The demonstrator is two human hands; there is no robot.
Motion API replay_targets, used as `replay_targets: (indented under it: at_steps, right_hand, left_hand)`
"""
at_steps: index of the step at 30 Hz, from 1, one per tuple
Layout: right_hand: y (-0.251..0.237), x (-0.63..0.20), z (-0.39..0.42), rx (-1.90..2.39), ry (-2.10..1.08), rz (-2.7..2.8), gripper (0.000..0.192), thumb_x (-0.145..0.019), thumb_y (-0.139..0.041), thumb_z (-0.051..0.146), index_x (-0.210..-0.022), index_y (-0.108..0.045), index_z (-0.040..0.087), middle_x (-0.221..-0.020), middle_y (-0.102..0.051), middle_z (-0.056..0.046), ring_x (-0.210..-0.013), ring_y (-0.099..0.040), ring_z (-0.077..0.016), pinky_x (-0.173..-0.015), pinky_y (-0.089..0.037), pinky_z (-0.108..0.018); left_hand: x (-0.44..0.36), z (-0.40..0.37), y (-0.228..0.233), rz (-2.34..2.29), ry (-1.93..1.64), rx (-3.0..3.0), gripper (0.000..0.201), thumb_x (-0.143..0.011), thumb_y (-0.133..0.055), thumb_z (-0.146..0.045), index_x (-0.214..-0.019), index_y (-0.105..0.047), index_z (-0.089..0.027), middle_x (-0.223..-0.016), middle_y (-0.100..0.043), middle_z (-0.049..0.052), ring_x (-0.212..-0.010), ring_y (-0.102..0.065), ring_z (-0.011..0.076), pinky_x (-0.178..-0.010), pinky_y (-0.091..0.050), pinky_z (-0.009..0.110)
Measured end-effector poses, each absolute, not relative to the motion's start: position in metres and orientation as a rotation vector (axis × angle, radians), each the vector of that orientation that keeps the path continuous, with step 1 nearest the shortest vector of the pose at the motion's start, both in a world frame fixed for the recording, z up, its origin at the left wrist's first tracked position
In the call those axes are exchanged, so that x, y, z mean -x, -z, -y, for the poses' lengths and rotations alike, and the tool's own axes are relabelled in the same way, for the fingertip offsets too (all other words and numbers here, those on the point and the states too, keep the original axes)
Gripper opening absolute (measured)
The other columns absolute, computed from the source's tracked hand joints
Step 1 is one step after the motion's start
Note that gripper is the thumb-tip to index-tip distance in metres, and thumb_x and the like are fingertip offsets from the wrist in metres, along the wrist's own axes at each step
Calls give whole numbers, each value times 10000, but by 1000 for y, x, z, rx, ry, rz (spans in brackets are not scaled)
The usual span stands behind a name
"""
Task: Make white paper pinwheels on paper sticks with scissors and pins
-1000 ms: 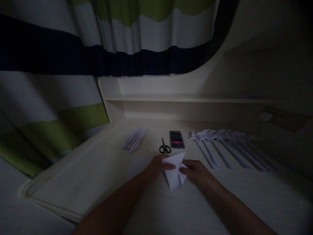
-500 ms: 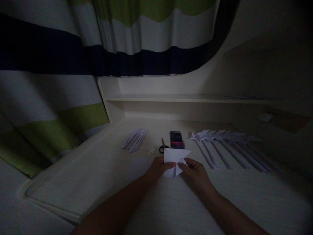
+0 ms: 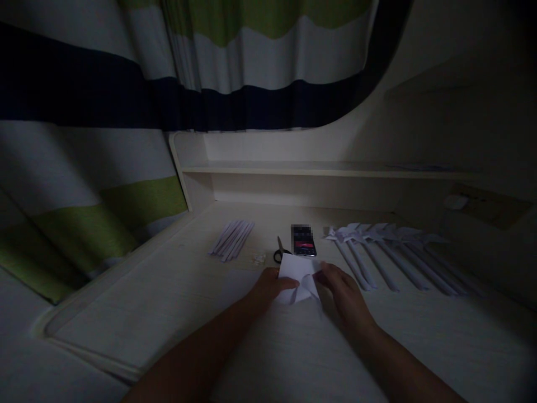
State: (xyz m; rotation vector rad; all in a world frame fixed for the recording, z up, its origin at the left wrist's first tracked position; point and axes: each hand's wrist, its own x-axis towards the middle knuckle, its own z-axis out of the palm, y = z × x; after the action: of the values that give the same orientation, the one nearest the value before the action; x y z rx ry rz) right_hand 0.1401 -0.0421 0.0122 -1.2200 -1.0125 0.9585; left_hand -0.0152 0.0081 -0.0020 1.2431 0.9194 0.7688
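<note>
One folded sheet of white paper (image 3: 298, 278) sits between both hands, low over the pale desk (image 3: 176, 302) near its middle. The left hand (image 3: 271, 285) pinches the sheet's left edge, thumb on top and fingers curled beneath, so it is closed on the paper. The right hand (image 3: 342, 288) grips the right side of the same sheet with its fingers bent over the fold; the light is dim, so how tightly those fingers close is hard to judge, but they do touch and hold the paper. The paper looks creased into angled flaps, with one corner pointing down toward the person.

Just behind the paper lies a pair of black-handled scissors (image 3: 278, 253), partly hidden by the sheet's top edge. Right beside the scissors, a little farther back, is a dark phone (image 3: 302, 244) lying flat. A few small pale bits (image 3: 258, 259) lie to the left of the scissors. Farther left, a bundle of narrow paper strips (image 3: 232, 239) lies at a slant. To the right of the phone, a row of finished paper pinwheels (image 3: 377, 246) on long paper stems is laid out side by side. Behind everything a low shelf (image 3: 293, 168) runs along the desk's back, and a striped curtain (image 3: 126, 101) in white, navy and green hangs above and to the left.
</note>
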Motion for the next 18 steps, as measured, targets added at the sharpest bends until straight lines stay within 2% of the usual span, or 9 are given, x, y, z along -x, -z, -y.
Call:
replay_targets:
  at_steps: [4,11,14,18]
  right_hand:
    - [-26,-155,42,1292,-884,1061,304,-683,-555,451,-759,-618,164,-780,-638,-54,-737,-567,-180,-654,-412,-264]
    - [-9,-153,37,1217,-1153,1276,359,-604,-621,462,-725,-624,124,-562,-600,-11,-490,-516,-121,-466,-371,-231]
    - [-1,-150,36,1168,-1143,1323,318,-585,-651,415,-736,-633,135,-606,-622,-18,-531,-536,-131,-500,-396,-243]
    - [-3,-152,37,1155,-912,1472,235,-629,-633,353,-766,-653,163,-703,-637,-35,-634,-562,-159,-580,-425,-270]
  left_hand:
    - [18,-9,3,-935,-630,-1357,263,-512,-666,-234,-735,-669,-94,-658,-626,40,-572,-535,147,-533,-362,240]
    - [20,-5,4,-884,-470,-1426,257,-477,-693,-240,-699,-664,-113,-628,-602,8,-557,-517,132,-543,-354,235]
    - [19,-3,1,-870,-442,-1416,266,-463,-699,-228,-699,-663,-111,-631,-596,6,-560,-508,128,-550,-351,236]
    - [19,-1,-5,-815,-437,-1381,201,-472,-686,-194,-656,-652,-119,-601,-578,-13,-546,-491,110,-549,-341,224]
